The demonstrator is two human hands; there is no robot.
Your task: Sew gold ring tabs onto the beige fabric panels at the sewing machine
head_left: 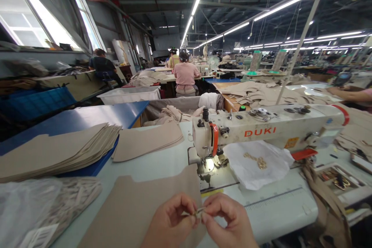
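Observation:
Both hands meet at the front of the sewing table, fingertips pinched together. My left hand (173, 219) and my right hand (228, 219) hold a small beige strip (199, 212) between them, perhaps with a metal ring, too small to be sure. Under my left hand lies a flat beige fabric panel (139, 193), its upper right corner close to the needle area. Just beyond stands a white sewing machine (232, 128) with its lamp lit. On the machine bed, a white plastic bag (258, 178) carries several gold-coloured metal rings (257, 160).
Stacked beige panels (58, 149) and a smaller pile (148, 139) lie to the left, with a plastic bag of strips (72, 197) in front. At right are a parts tray (340, 180) and hanging straps (322, 201). A person in pink (186, 73) sits ahead.

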